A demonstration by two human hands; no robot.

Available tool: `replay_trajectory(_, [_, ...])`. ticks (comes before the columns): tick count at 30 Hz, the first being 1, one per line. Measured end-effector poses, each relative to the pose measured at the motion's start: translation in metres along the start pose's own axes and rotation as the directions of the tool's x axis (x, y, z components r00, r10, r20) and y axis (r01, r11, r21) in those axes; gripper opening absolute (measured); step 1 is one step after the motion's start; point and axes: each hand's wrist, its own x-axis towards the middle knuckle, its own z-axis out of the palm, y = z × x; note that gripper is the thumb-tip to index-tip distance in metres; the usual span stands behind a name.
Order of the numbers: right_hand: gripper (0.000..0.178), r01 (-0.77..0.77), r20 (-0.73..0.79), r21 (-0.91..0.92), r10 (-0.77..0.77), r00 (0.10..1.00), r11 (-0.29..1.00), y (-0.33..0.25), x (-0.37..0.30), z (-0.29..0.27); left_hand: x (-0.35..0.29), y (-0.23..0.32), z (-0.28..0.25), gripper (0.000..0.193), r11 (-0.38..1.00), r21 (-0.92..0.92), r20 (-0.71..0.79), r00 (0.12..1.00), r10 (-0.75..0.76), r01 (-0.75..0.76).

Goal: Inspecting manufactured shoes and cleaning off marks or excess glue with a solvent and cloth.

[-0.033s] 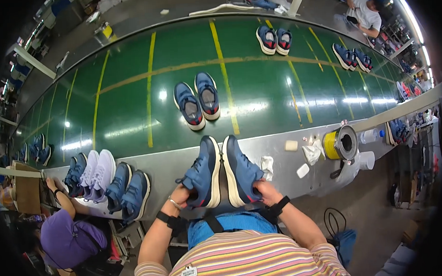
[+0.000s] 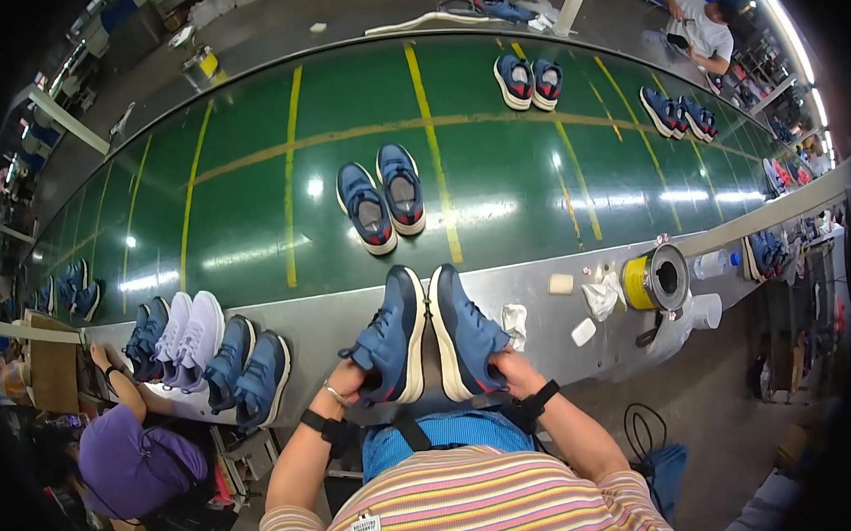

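Note:
Side by side over the metal edge of the workbench, two blue sneakers [image 2: 387,332] with cream soles are turned so their soles face each other, toes pointing away from me. My left hand [image 2: 347,381] is closed around the heel end of the left sneaker. At the heel of the right sneaker [image 2: 464,325], my right hand [image 2: 516,373] grips it in the same way. Most of the fingers on both hands are hidden by the shoes. Beyond them, another pair of blue sneakers [image 2: 385,201] with red heel linings rests on the green belt [image 2: 242,188].
To the left stand blue sneakers [image 2: 262,377] and a white-lilac pair [image 2: 191,340]. A yellow-labelled can [image 2: 640,281], a crumpled white cloth [image 2: 601,297] and a plastic bottle [image 2: 710,262] lie right. A co-worker in purple [image 2: 135,458] sits at left; more sneakers [image 2: 529,81] rest farther along the belt.

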Motion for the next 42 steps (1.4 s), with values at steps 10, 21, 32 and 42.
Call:
replay_trajectory(10, [0.073, 0.427, 0.139, -0.878, -0.739, 0.659, 0.215, -0.007, -0.021, 0.022, -0.027, 0.015, 0.014, 0.086, 0.192, 0.943, 0.06, 0.71, 0.702, -0.27])
replay_trajectory(21, [0.047, 0.408, 0.218, -0.683, -0.364, 0.905, 0.606, -0.021, 0.027, 0.003, 0.011, -0.004, -0.018, 0.05, 0.539, 0.804, 0.046, 0.929, 0.367, -0.253])
replay_trajectory(32, [0.044, 0.175, 0.162, -0.319, -0.128, 0.978, 0.931, -0.022, 0.015, -0.002, -0.002, -0.017, -0.045, 0.059, 0.956, 0.294, -0.043, 0.999, 0.015, -0.002])
replay_trajectory(42, [0.046, 0.158, 0.168, -0.24, -0.119, 0.979, 0.958, -0.022, 0.02, -0.005, -0.019, 0.008, -0.025, 0.059, 0.932, 0.361, -0.139, 0.99, 0.026, 0.026])
